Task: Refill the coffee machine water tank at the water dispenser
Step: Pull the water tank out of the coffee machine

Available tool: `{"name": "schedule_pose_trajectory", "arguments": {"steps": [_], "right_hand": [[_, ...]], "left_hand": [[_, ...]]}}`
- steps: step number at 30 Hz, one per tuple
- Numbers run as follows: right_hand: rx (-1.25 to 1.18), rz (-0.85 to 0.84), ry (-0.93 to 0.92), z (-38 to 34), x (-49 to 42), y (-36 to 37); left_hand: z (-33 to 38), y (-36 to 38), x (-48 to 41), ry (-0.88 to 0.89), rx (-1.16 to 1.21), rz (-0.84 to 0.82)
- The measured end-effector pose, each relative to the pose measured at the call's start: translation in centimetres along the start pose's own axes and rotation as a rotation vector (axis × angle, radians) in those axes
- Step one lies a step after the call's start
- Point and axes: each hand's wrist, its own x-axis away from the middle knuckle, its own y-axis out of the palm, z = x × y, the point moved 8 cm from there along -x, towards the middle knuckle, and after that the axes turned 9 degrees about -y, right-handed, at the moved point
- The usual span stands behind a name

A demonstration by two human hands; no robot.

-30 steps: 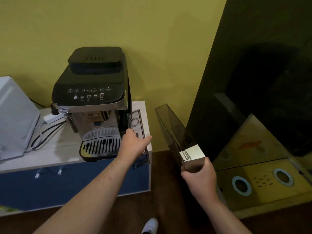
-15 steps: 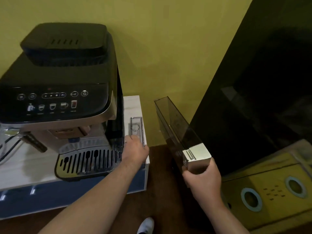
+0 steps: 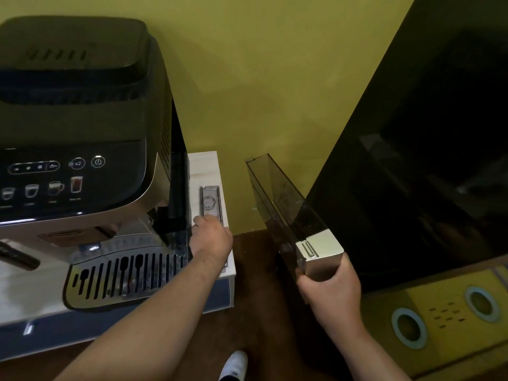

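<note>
A black and silver coffee machine (image 3: 82, 149) stands on a white counter at the left. My right hand (image 3: 330, 292) grips the silver front end of the smoky transparent water tank (image 3: 280, 204), held in the air to the right of the counter, its far end tilted up. The clear tank lid (image 3: 210, 202) lies flat on the counter beside the machine. My left hand (image 3: 211, 237) rests on the near end of that lid, fingers curled down onto it. The machine's right side slot (image 3: 177, 188) stands open and dark.
The counter (image 3: 214, 166) has a blue cabinet front below it. A tall black panel (image 3: 412, 160) leans at the right, with a yellow board with ringed holes (image 3: 445, 317) beneath. Brown floor lies between, with my white shoe (image 3: 233, 365) at the bottom. The wall behind is yellow-green.
The view has moved in closer to the machine. My left hand settled down onto the lid on the counter. The tank in my right hand stayed nearly still.
</note>
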Motion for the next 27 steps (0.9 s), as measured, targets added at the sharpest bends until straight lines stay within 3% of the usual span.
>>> {"name": "schedule_pose_trajectory", "arguments": {"steps": [9,14,19,24,27], "right_hand": [[-0.008,-0.024,0.0,0.0,0.3,-0.3],[-0.031,-0.007,0.026,-0.4,0.3,-1.6],[-0.09,-0.006,0.075,-0.9,1.4,-4.1],[-0.129,-0.104,0.016,-2.7,4.7,-7.3],[-0.111,-0.202,-0.009,-3.2,7.0,-9.0]], "left_hand": [[0.0,0.0,-0.5,-0.027,0.04,0.055],[1.9,-4.3,1.6,0.196,0.299,0.163],[1.7,-6.7,4.4,0.173,0.819,-0.069],[-0.1,-7.4,7.8,0.112,1.092,-0.275],[-1.5,-7.4,10.0,0.021,1.39,-0.441]]}}
